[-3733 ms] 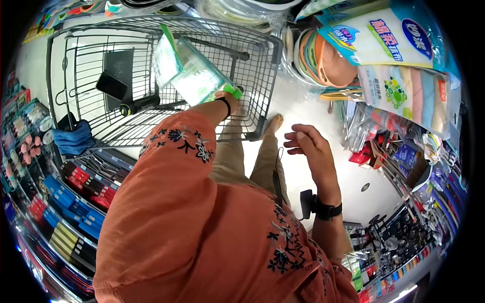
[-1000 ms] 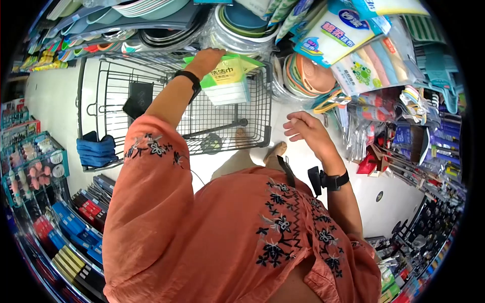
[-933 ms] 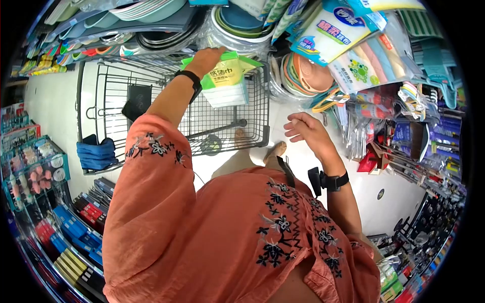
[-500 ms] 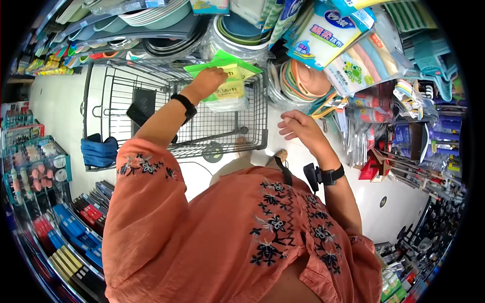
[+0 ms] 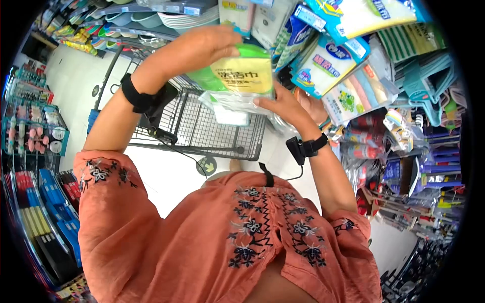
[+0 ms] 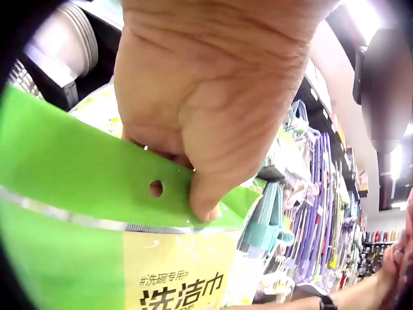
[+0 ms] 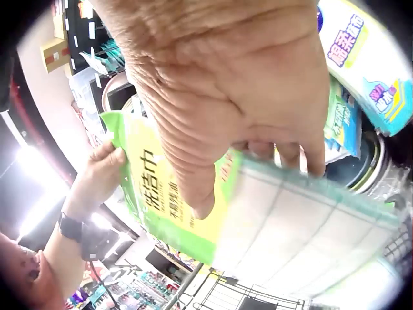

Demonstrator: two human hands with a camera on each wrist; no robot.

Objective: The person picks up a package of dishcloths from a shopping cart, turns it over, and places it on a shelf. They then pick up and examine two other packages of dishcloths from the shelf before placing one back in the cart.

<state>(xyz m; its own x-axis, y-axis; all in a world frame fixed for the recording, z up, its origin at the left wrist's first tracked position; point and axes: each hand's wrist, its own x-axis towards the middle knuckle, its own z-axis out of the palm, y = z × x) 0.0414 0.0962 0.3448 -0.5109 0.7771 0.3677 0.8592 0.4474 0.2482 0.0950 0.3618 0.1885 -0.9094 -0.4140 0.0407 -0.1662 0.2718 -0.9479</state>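
Observation:
In the head view a clear pack of dish-washing cloths, with a green top and yellow label, is held up over the shopping cart. My left hand pinches its green top strip; in the left wrist view the thumb presses the strip beside the hang hole. At the pack's other side is my right hand. The right wrist view shows that hand's thumb on the label side and its fingers on the far face. White checked cloths show through the plastic. Below the pack lies something whitish.
Hanging packs of cloths crowd the upper right, close to my right hand. Bowls line the shelf behind the cart. Full racks stand on both sides. A thin cable hangs from my left wrist.
The pack has risen from the cart and come nearer the camera, raised by my left hand. My right hand, loose beside the cart before, has moved up and taken hold of the pack.

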